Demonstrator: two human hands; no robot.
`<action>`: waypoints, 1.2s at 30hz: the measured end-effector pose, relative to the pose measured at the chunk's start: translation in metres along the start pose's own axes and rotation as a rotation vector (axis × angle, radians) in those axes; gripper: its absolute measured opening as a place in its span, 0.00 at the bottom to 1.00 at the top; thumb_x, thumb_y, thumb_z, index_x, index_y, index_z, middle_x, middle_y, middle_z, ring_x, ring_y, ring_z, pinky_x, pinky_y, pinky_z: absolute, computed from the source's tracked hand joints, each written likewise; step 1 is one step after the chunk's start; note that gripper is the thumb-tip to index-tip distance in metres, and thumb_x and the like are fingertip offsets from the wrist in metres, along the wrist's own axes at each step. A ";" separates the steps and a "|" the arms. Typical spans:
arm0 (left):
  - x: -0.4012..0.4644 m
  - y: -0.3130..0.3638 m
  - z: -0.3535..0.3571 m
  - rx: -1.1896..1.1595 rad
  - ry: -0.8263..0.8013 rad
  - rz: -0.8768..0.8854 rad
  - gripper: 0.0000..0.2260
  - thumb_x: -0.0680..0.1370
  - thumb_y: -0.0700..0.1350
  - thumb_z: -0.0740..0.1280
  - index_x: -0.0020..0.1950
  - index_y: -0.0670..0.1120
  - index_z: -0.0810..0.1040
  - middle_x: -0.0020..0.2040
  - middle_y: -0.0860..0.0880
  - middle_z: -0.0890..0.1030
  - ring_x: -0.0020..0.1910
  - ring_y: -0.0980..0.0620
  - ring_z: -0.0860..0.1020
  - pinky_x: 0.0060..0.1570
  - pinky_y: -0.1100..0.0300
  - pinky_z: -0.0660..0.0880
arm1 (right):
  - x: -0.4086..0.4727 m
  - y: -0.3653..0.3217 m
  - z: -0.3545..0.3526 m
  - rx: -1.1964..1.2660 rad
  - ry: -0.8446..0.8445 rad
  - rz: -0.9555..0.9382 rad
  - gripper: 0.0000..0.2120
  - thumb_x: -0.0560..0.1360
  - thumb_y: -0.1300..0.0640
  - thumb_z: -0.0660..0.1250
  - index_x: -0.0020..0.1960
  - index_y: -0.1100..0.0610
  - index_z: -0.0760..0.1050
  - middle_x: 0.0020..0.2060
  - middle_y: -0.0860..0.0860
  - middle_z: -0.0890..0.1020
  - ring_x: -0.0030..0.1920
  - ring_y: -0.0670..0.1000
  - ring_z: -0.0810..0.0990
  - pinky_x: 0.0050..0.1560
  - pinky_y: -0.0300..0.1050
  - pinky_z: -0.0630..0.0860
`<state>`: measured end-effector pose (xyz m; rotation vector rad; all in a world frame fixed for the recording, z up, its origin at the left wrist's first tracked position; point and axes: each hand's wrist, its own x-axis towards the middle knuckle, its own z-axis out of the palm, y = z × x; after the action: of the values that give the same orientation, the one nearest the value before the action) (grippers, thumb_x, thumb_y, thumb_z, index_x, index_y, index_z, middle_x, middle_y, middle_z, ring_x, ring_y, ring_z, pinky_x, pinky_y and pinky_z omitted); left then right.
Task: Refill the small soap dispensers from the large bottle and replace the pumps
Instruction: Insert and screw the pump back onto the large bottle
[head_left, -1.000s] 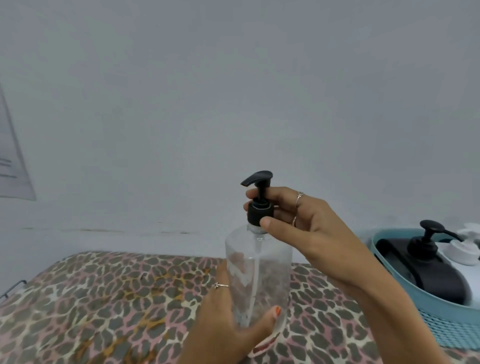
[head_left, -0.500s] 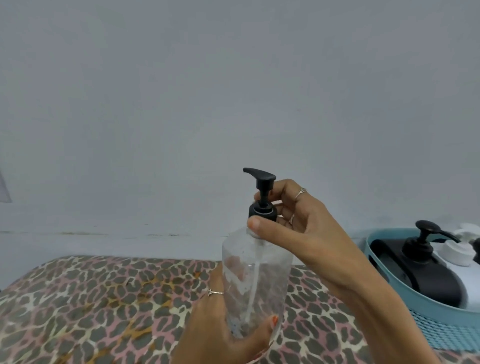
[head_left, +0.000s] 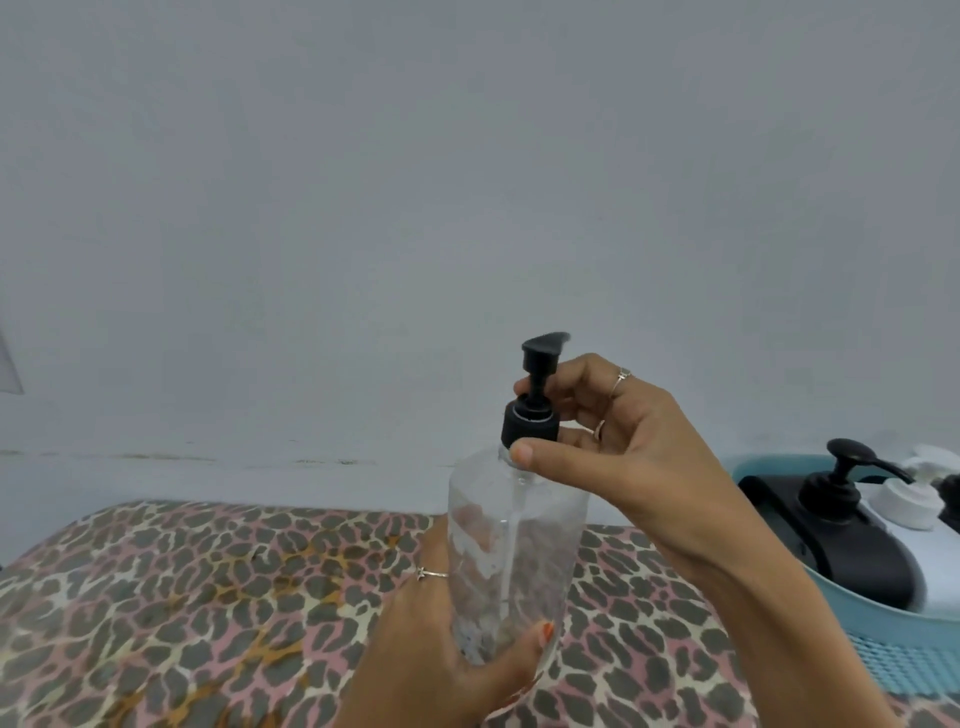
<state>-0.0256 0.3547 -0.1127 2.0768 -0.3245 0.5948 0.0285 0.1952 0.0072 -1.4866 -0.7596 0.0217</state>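
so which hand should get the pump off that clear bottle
Right. The right hand already pinches the black pump collar at the neck, so it can probably twist it. The left hand grips the clear bottle low, steadying it.

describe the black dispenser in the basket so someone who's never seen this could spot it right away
Look to the far right, where a teal basket sits on the leopard-print cover. The black dispenser lies inside it, nearest the hands. Its neighbour, a white bottle, is pale; this one is black, pump and all.
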 end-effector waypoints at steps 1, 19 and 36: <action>0.000 0.000 0.000 0.009 -0.004 -0.008 0.37 0.65 0.69 0.69 0.69 0.66 0.55 0.61 0.72 0.72 0.56 0.70 0.76 0.48 0.74 0.74 | 0.001 0.001 0.001 -0.012 0.030 0.002 0.16 0.64 0.62 0.78 0.49 0.53 0.79 0.45 0.45 0.83 0.50 0.48 0.83 0.55 0.48 0.79; 0.001 0.003 0.001 0.055 0.008 -0.006 0.39 0.64 0.74 0.64 0.68 0.76 0.46 0.61 0.74 0.70 0.54 0.70 0.76 0.48 0.73 0.75 | -0.005 -0.008 -0.014 -0.020 -0.032 0.056 0.19 0.62 0.61 0.73 0.53 0.56 0.80 0.48 0.47 0.86 0.50 0.47 0.84 0.50 0.36 0.78; -0.002 0.000 0.000 0.041 -0.012 -0.017 0.37 0.65 0.71 0.67 0.70 0.62 0.58 0.59 0.71 0.73 0.54 0.69 0.77 0.47 0.74 0.75 | -0.011 -0.013 -0.035 -0.143 -0.165 0.035 0.30 0.70 0.59 0.70 0.70 0.49 0.69 0.64 0.41 0.77 0.66 0.40 0.74 0.67 0.37 0.69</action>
<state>-0.0275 0.3550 -0.1139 2.1207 -0.3038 0.5836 0.0305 0.1571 0.0177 -1.6487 -0.8826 0.1206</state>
